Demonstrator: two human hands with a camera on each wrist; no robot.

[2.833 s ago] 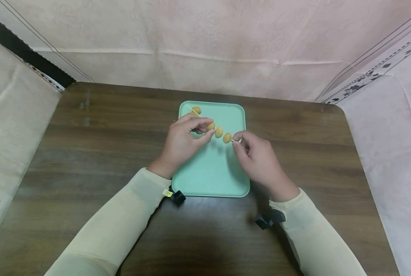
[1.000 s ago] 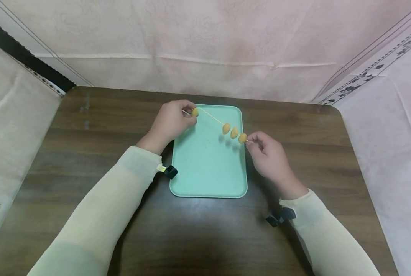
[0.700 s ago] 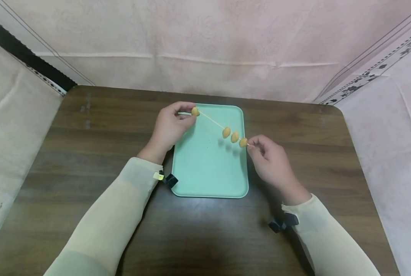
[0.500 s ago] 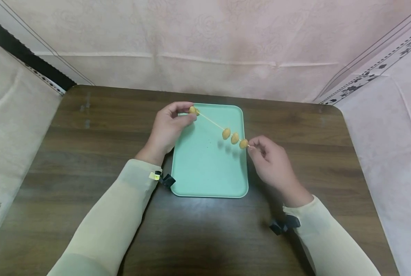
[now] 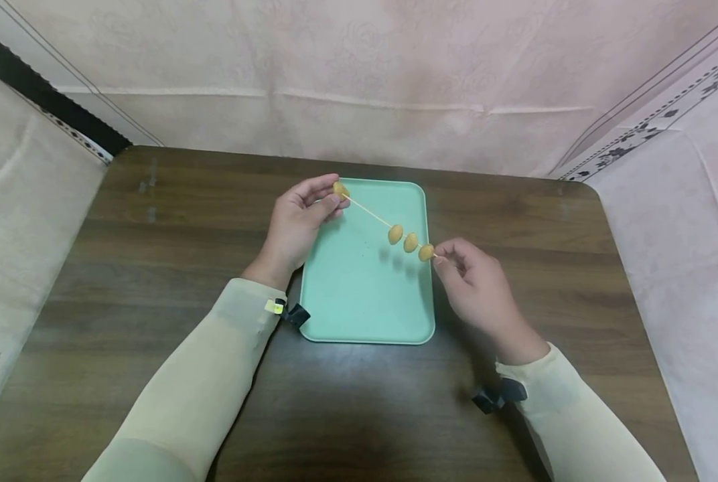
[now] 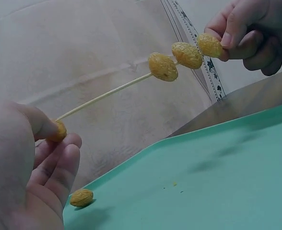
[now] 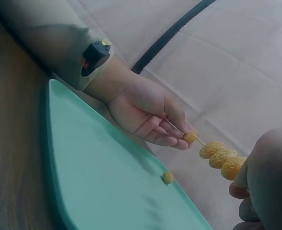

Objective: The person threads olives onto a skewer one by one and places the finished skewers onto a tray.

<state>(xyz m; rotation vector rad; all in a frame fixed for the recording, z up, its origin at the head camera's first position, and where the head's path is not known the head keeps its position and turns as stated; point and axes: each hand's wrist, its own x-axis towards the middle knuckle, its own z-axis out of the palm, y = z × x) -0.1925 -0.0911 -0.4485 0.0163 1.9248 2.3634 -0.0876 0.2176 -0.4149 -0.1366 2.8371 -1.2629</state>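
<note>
Over the tray, my left hand (image 5: 299, 217) pinches a wrinkled yellow dried fruit (image 6: 59, 131) between thumb and fingers. A thin wooden skewer (image 6: 107, 94) meets this fruit with its tip; whether the tip has pierced it, I cannot tell. My right hand (image 5: 473, 284) pinches the skewer's other end, close beside the last of three similar fruits (image 5: 410, 242) threaded there. The skewer slants down from left to right in the head view. One loose dried fruit (image 6: 81, 197) lies on the tray's far left part, seen in both wrist views and hidden by my left hand from the head.
The mint-green tray (image 5: 365, 301) lies on a dark wooden table (image 5: 154, 321), with a few crumbs on it. Pale patterned cloth (image 5: 359, 80) hangs behind the table and at its sides. Each wrist carries a small black camera (image 5: 299, 315).
My left hand has left the threaded fruits, moved to the far left and picked up another fruit, now held at the skewer's tip. My right hand has shifted right with the skewer.
</note>
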